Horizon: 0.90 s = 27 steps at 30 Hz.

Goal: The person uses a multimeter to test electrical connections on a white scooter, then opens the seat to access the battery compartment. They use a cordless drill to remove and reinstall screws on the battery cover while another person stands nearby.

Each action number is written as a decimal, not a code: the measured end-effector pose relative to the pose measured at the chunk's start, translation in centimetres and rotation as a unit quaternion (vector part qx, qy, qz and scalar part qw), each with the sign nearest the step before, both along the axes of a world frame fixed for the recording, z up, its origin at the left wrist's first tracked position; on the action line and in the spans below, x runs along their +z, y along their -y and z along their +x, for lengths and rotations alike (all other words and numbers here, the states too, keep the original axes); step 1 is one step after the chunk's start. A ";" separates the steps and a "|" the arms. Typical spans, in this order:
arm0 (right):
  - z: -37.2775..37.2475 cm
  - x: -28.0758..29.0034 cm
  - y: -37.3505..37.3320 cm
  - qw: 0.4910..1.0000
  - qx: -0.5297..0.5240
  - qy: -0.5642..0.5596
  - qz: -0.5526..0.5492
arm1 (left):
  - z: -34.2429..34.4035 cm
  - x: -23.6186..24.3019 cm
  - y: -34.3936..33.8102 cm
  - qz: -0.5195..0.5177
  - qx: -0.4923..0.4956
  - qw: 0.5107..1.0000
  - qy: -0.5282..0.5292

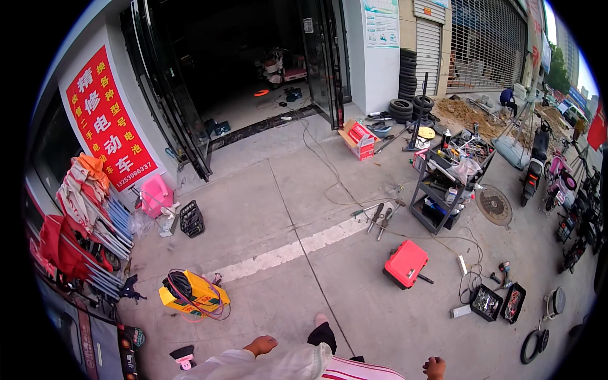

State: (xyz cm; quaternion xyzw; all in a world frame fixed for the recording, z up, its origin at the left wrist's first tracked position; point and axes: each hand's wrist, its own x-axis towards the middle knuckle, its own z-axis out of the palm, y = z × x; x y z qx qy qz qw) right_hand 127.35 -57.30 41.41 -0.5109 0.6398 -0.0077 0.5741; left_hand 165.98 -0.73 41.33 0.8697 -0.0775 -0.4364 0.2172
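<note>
My left hand (pixel 261 345) hangs at the lower middle, below a pale sleeve, with its fingers curled in and nothing seen in it. Farther right, by the lower edge, my right hand (pixel 434 368) is loosely closed, also with nothing seen in it. Neither hand touches anything. A yellow box-shaped device (pixel 212 292) with coiled cables stands on the pavement left of my left hand. A red tool case (pixel 405 263) lies ahead of my right hand. One shoe (pixel 322 319) of mine shows in mid-step on the concrete.
A dark tool cart (pixel 434 190) stands at the right, with hand tools (pixel 383 218) lying beside it. Open parts trays (pixel 486 303) and a cordless drill (pixel 505 272) lie farther right. A black crate (pixel 191 219) sits left, near folded umbrellas (pixel 88 215). Cables cross the ground toward an open doorway.
</note>
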 end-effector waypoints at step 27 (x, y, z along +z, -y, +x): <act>44.5 -2.4 6.4 0.919 0.294 -0.264 0.000 | 51.7 -1.6 25.4 -0.091 0.038 0.994 -0.050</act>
